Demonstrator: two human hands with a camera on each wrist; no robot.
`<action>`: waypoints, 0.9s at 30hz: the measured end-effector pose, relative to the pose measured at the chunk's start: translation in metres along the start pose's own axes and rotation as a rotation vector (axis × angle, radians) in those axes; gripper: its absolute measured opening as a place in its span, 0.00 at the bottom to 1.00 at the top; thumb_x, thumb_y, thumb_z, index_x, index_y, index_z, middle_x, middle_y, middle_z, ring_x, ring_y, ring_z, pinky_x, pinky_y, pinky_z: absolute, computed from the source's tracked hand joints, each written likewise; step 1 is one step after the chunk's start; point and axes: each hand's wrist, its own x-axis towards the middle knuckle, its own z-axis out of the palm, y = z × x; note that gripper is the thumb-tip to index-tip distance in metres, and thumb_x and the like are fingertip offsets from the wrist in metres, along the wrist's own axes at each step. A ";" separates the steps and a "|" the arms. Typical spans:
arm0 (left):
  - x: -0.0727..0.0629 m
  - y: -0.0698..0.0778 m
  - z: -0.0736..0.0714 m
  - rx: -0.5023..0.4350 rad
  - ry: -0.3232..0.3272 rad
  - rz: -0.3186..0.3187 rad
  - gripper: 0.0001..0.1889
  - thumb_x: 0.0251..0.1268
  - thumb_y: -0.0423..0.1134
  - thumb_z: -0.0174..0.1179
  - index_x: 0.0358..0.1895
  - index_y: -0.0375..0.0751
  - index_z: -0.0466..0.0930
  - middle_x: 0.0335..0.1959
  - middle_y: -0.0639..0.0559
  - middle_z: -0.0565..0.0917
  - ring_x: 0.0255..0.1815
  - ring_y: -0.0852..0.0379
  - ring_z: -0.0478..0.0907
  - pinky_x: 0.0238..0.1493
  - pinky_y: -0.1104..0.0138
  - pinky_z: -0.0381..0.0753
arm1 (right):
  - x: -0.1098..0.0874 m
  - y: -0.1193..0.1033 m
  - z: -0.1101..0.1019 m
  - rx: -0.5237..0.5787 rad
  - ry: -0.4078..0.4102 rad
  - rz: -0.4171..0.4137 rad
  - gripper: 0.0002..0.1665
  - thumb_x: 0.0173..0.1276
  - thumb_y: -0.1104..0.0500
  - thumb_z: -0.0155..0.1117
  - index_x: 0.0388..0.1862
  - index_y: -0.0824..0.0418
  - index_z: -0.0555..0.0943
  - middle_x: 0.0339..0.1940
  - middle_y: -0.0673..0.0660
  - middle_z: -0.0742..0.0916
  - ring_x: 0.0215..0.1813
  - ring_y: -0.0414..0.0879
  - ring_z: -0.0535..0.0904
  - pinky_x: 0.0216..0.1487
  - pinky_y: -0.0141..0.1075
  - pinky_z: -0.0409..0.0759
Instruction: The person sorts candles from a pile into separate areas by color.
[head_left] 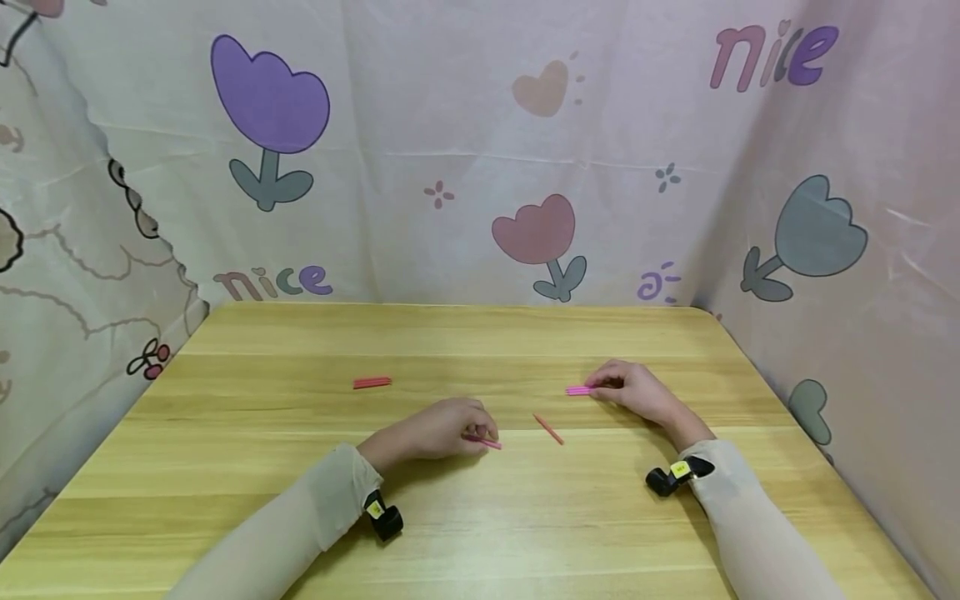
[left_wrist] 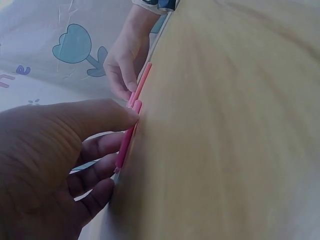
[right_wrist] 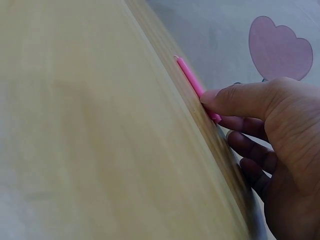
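Note:
My left hand (head_left: 452, 428) is low over the middle of the table, pinching a thin pink candle (left_wrist: 128, 135) between thumb and fingers. Farther right and back, my right hand (head_left: 634, 390) has its thumb and fingertips on the right end of a small bundle of pink candles (head_left: 577, 390) lying at the tabletop. Up close, the right wrist view shows a pink candle (right_wrist: 189, 74) with a short wick, pinched near its other end. Between the two hands a single orange-red candle (head_left: 548, 429) lies slantwise on the wood.
A row of red candles (head_left: 372, 382) lies side by side at the back left of the wooden table (head_left: 480, 533). A printed cloth (head_left: 420, 108) hangs behind the table and along both sides. Each sleeve cuff carries a small black wrist camera (head_left: 385, 518).

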 end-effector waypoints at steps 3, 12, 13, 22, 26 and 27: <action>-0.002 0.000 -0.001 0.002 -0.006 -0.001 0.05 0.63 0.35 0.64 0.40 0.50 0.85 0.36 0.63 0.78 0.36 0.68 0.73 0.42 0.72 0.74 | -0.001 -0.006 0.000 0.006 -0.004 0.003 0.08 0.65 0.60 0.69 0.43 0.55 0.88 0.42 0.50 0.85 0.47 0.47 0.79 0.51 0.41 0.74; -0.003 0.004 -0.003 0.009 -0.032 0.005 0.08 0.61 0.31 0.63 0.39 0.49 0.85 0.33 0.61 0.81 0.34 0.68 0.74 0.40 0.74 0.74 | -0.009 -0.042 -0.005 0.014 -0.020 0.018 0.09 0.66 0.67 0.66 0.45 0.66 0.86 0.43 0.61 0.85 0.47 0.53 0.78 0.51 0.47 0.75; -0.003 0.004 -0.003 0.012 -0.034 0.003 0.08 0.60 0.31 0.63 0.39 0.49 0.86 0.32 0.61 0.81 0.33 0.68 0.74 0.39 0.74 0.74 | -0.009 -0.043 -0.005 0.013 -0.019 0.018 0.09 0.66 0.67 0.66 0.45 0.66 0.86 0.43 0.61 0.85 0.47 0.53 0.78 0.51 0.47 0.75; -0.003 0.012 -0.005 0.080 -0.042 0.014 0.07 0.59 0.31 0.65 0.35 0.50 0.84 0.28 0.64 0.76 0.30 0.68 0.71 0.36 0.74 0.71 | -0.011 -0.043 -0.006 0.017 -0.014 0.002 0.09 0.66 0.66 0.66 0.45 0.66 0.86 0.43 0.61 0.85 0.47 0.54 0.78 0.48 0.40 0.75; -0.003 0.014 -0.006 0.102 -0.055 0.019 0.08 0.59 0.30 0.65 0.34 0.50 0.82 0.26 0.64 0.73 0.28 0.67 0.67 0.33 0.74 0.69 | -0.011 -0.044 -0.006 0.020 -0.010 -0.002 0.09 0.66 0.66 0.67 0.45 0.66 0.86 0.43 0.61 0.85 0.47 0.53 0.78 0.47 0.38 0.75; -0.003 0.014 -0.006 0.098 -0.056 0.019 0.08 0.59 0.30 0.65 0.34 0.50 0.82 0.25 0.63 0.72 0.28 0.67 0.67 0.32 0.73 0.68 | -0.011 -0.044 -0.006 0.021 -0.010 -0.001 0.09 0.66 0.66 0.67 0.45 0.66 0.86 0.43 0.61 0.85 0.47 0.53 0.78 0.48 0.38 0.75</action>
